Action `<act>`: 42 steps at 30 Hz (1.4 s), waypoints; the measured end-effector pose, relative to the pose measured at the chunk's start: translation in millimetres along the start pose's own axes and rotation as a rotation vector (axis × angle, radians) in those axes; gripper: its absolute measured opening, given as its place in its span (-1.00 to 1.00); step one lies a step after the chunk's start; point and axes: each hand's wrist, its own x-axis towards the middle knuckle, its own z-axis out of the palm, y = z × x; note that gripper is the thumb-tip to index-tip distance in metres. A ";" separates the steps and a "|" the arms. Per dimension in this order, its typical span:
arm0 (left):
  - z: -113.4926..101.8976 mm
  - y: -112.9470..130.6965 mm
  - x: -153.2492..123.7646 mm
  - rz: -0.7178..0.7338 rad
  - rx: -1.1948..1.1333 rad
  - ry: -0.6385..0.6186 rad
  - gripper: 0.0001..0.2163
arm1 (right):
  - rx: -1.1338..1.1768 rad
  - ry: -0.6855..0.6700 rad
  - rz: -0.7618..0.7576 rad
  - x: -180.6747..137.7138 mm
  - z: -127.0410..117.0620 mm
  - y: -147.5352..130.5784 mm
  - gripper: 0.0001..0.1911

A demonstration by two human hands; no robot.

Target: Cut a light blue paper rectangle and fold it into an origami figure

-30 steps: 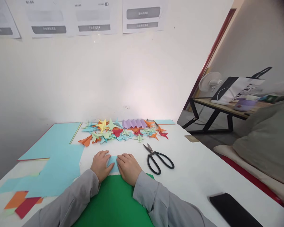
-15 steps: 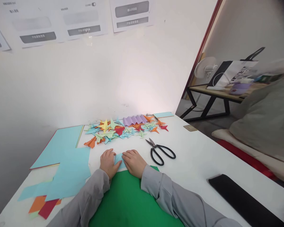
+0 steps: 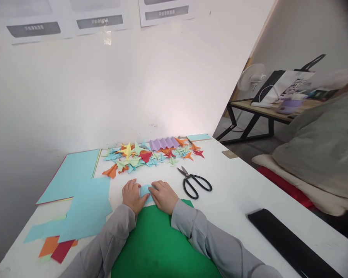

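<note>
A small light blue piece of paper [image 3: 145, 190] lies on the white table just beyond the green sheet [image 3: 162, 243]. My left hand [image 3: 133, 196] grips its left edge, thumb reaching in over the paper. On the other edge my right hand [image 3: 164, 197] presses with bent fingers, their tips on the paper. Both hands partly cover it, so its full shape is hidden. To the right of my right hand rest black-handled scissors [image 3: 195, 182], blades apart. Beyond the hands, several small folded paper planes [image 3: 129, 150] in mixed colours are heaped near the wall.
Large light blue sheets [image 3: 87, 210] spread over the left side, with orange and red paper pieces [image 3: 62, 251] beside them. Pleated purple paper [image 3: 164, 144] sits at the back. A long black object [image 3: 287, 239] lies at right. Another person [image 3: 316, 143] is beyond the table.
The camera view has shifted slightly, so the wall sheets sit higher in it. Both hands stay on the blue paper with barely any movement.
</note>
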 end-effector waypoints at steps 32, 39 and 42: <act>-2.8 8.8 1.4 -0.102 -0.091 0.076 -0.88 | -0.027 -0.053 0.044 2.6 -1.4 -7.0 -0.67; -2.4 11.9 3.5 -0.140 -0.109 0.070 -0.85 | -0.044 -0.071 0.043 4.1 -2.9 -6.8 -0.67; -3.6 13.6 4.2 -0.155 -0.122 0.064 -0.87 | -0.054 -0.077 0.041 4.0 -2.1 -7.1 -0.67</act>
